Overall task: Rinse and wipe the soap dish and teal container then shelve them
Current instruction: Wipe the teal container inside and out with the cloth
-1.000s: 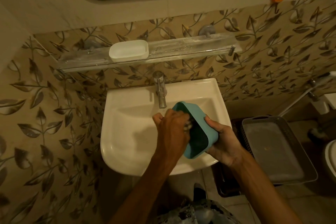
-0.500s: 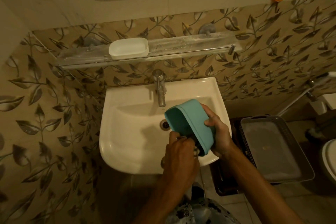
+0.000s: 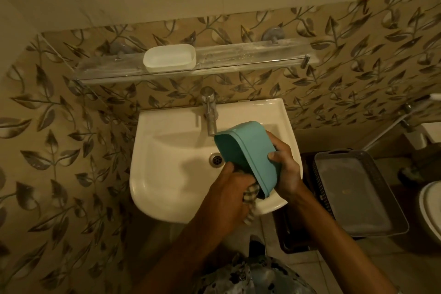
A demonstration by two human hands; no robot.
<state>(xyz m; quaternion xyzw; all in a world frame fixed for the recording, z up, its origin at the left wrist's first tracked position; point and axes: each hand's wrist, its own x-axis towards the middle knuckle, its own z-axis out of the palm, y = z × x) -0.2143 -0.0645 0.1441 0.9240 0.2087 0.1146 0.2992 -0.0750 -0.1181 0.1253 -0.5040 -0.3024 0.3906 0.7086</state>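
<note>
Fingers (image 3: 274,137) of both hands are busy over the sink (image 3: 152,126), below the far shelf (image 3: 250,55). The right hand (image 3: 286,169) wraps the tilted teal container (image 3: 248,150) by its right end. The white soap dish (image 3: 169,58) sits on the shelf's left part. The left hand (image 3: 229,193) grips a checked cloth (image 3: 250,196) at the container's near rim. It looks like light, stiff plastic, probably wet and slick, so clasp it across the end.

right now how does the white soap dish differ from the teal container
The soap dish is white, the teal container teal. The soap dish sits upright on the glass shelf, untouched; the teal container is tipped on its side over the sink, gripped by the right hand while the left hand holds a checked cloth at its lower end. Both are rounded oblong tubs.
</note>
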